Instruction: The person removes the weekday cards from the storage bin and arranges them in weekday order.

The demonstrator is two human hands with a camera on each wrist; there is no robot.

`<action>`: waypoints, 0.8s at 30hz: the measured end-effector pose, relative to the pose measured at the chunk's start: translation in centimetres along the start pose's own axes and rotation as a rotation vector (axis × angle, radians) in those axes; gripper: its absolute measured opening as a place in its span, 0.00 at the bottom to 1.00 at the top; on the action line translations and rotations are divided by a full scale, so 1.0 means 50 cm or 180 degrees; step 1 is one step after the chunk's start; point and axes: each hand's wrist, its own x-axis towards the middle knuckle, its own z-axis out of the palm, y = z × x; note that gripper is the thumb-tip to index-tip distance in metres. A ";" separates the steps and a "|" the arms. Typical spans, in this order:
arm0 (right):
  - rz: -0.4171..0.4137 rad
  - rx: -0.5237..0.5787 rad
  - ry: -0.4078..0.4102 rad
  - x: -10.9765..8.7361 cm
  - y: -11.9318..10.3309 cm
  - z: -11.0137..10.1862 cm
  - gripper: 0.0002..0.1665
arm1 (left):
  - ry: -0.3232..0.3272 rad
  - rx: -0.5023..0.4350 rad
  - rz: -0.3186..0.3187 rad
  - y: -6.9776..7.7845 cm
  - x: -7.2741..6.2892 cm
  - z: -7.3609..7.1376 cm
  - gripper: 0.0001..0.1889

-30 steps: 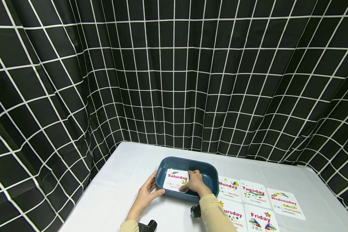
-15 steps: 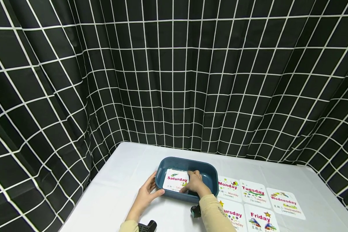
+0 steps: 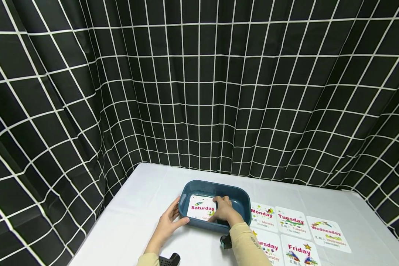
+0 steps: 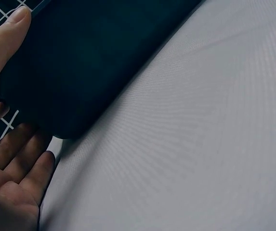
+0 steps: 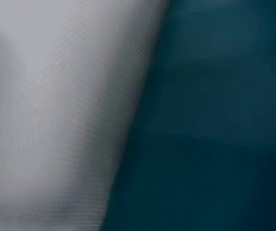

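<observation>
A dark blue plastic bin (image 3: 206, 224) stands on the white table. My left hand (image 3: 167, 222) holds its left end; the left wrist view shows the thumb (image 4: 13, 31) by the bin's wall (image 4: 89, 62) and the fingers (image 4: 22, 154) around the corner. Inside the bin is a white Saturday card (image 3: 201, 207), its lower edge partly hidden by the front rim. My right hand (image 3: 227, 211) reaches into the bin and grips the card's right side between thumb and fingers. The right wrist view shows only the blurred bin wall (image 5: 210, 106) and tablecloth, no hand.
Right of the bin, cards lie face up in two rows: Monday (image 3: 263, 217), Tuesday (image 3: 292, 222) and Wednesday (image 3: 329, 234) behind, Thursday (image 3: 269, 245) and Friday (image 3: 300, 251) in front. The right forearm covers part of Thursday. A black gridded curtain (image 3: 206, 92) surrounds the table.
The Saturday card has shifted slightly toward the bin's front wall, so more of its lower text is hidden. Both hands stay almost in place.
</observation>
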 end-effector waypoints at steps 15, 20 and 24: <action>0.0261 0.0282 0.0052 0.003 0.001 -0.003 0.47 | -0.0040 -0.0024 -0.0012 0.002 0.000 0.001 0.45; 0.0290 0.0440 0.0111 0.005 -0.004 0.000 0.53 | -0.0004 0.0014 -0.0032 0.003 0.000 0.001 0.45; 0.0314 0.0511 0.0187 0.009 -0.005 0.003 0.55 | 0.0020 0.0023 -0.0029 0.004 0.000 0.001 0.45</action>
